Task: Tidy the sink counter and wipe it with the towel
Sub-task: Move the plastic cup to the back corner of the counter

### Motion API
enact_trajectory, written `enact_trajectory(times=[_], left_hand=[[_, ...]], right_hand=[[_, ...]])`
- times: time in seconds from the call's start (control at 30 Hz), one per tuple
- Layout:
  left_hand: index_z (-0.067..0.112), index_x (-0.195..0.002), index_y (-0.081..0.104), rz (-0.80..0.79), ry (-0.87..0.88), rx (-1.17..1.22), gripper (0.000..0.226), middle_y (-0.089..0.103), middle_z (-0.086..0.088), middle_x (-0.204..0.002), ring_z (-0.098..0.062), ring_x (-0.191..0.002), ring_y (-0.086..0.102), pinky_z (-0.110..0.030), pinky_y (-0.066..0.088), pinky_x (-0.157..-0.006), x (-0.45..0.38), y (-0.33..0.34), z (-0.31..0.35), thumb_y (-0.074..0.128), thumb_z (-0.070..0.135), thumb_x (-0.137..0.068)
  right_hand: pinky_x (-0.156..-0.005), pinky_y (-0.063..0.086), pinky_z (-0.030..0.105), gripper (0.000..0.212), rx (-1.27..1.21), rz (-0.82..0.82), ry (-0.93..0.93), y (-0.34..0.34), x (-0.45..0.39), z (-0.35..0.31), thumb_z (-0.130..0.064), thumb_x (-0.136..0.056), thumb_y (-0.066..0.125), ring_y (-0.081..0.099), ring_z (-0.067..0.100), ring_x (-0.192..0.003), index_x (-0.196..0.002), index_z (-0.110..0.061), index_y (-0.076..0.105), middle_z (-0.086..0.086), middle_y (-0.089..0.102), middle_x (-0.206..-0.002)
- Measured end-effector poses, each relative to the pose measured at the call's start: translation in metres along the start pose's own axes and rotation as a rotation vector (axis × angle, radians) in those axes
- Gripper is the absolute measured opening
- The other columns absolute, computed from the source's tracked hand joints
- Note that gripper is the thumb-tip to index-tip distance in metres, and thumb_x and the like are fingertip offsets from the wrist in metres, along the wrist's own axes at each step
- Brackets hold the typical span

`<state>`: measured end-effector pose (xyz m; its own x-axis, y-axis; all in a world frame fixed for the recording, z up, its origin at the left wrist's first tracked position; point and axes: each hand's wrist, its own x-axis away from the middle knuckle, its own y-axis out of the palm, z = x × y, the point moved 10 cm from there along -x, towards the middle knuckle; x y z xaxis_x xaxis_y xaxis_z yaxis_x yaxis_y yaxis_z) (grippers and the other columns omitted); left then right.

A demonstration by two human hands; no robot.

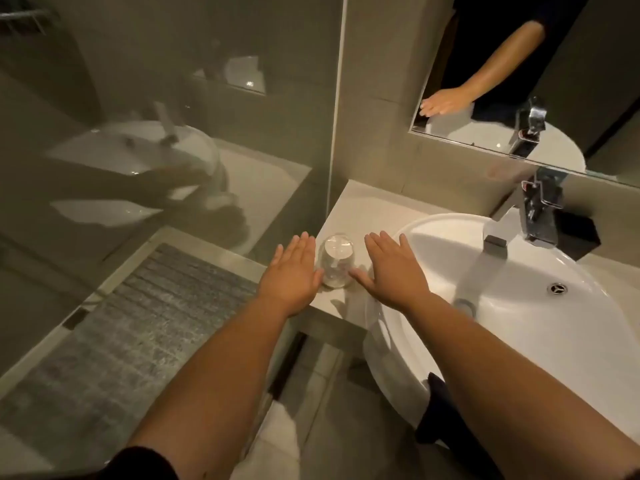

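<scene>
Flanking the clear glass [335, 260] on the bench [360, 209], we spread both hands flat. Left hand [292, 271] and right hand [393, 268]: each grip wide, holding nothing.

Mirror [588, 81] on wall, glass shower screen [173, 133] left, grey mat [138, 323] behind.

A clear drinking glass [335, 260] stands on the pale stone counter [360, 206] — left of the round white ceramic basin [519, 306]. The chrome faucet [540, 209] rises behind the basin, below the wall mirror [588, 64] — a glass shower partition [173, 116] left.
</scene>
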<state>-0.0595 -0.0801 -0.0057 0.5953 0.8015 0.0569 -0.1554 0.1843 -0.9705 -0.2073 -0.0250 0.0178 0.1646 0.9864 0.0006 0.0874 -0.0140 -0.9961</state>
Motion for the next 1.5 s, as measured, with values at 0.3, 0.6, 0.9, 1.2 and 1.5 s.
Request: enact_trajectory(times=[0.3, 0.6, 0.9, 1.2, 1.5], left_hand=[[0.013, -0.151, 0.004, -0.042, 0.035, 0.050, 0.063, 0.010, -0.007, -0.161, -0.020, -0.148, 0.005, -0.040, 0.003, -0.119, -0.017, 0.022, 0.006, 0.031, 0.038, -0.101], [0.011, -0.149, 0.018, -0.003, 0.031, 0.149, 0.055, 0.033, -0.009, -0.154, -0.020, -0.145, 0.020, -0.037, 0.009, -0.119, -0.022, 0.019, 0.011, 0.036, 0.031, -0.101], [0.020, -0.145, 0.032, 0.154, -0.029, 0.333, 0.046, 0.053, -0.006, -0.137, -0.027, -0.122, 0.049, -0.041, 0.042, -0.095, -0.015, -0.051, 0.034, 0.040, 0.027, -0.101], [0.026, -0.143, 0.036, 0.175, 0.099, 0.416, 0.044, 0.053, -0.003, -0.138, -0.024, -0.121, 0.051, -0.034, 0.041, -0.096, 0.011, -0.109, 0.113, 0.044, 0.024, -0.100], [0.040, -0.137, 0.041, 0.097, 0.284, 0.520, 0.039, 0.058, 0.007, -0.133, -0.018, -0.112, 0.059, -0.022, 0.038, -0.085, 0.017, -0.070, 0.253, 0.046, 0.035, -0.099]], right_hand=[[-0.117, 0.016, 0.048, 0.060, -0.023, 0.007, -0.078, 0.023, -0.018, -0.007, -0.065, -0.090, 0.034, 0.045, 0.025, -0.130, -0.130, -0.023, 0.051, 0.000, 0.059, -0.134], [-0.119, 0.008, 0.048, 0.056, -0.143, 0.015, -0.034, 0.026, -0.028, -0.005, -0.062, -0.093, 0.035, 0.041, 0.025, -0.136, -0.132, -0.026, 0.053, 0.000, 0.060, -0.135], [-0.119, 0.012, 0.045, 0.048, -0.302, 0.150, 0.019, -0.044, -0.017, -0.006, -0.054, -0.094, 0.044, 0.050, 0.025, -0.128, -0.129, -0.024, 0.056, 0.003, 0.062, -0.132], [-0.119, 0.013, 0.044, 0.048, -0.346, 0.226, 0.176, -0.121, 0.058, 0.032, -0.051, -0.095, 0.044, 0.046, 0.026, -0.133, -0.135, -0.024, 0.052, 0.005, 0.057, -0.137], [-0.112, 0.033, 0.043, 0.045, -0.435, 0.311, 0.560, -0.129, 0.169, 0.148, -0.048, -0.090, 0.055, 0.052, 0.026, -0.122, -0.132, -0.030, 0.054, 0.001, 0.065, -0.127]])
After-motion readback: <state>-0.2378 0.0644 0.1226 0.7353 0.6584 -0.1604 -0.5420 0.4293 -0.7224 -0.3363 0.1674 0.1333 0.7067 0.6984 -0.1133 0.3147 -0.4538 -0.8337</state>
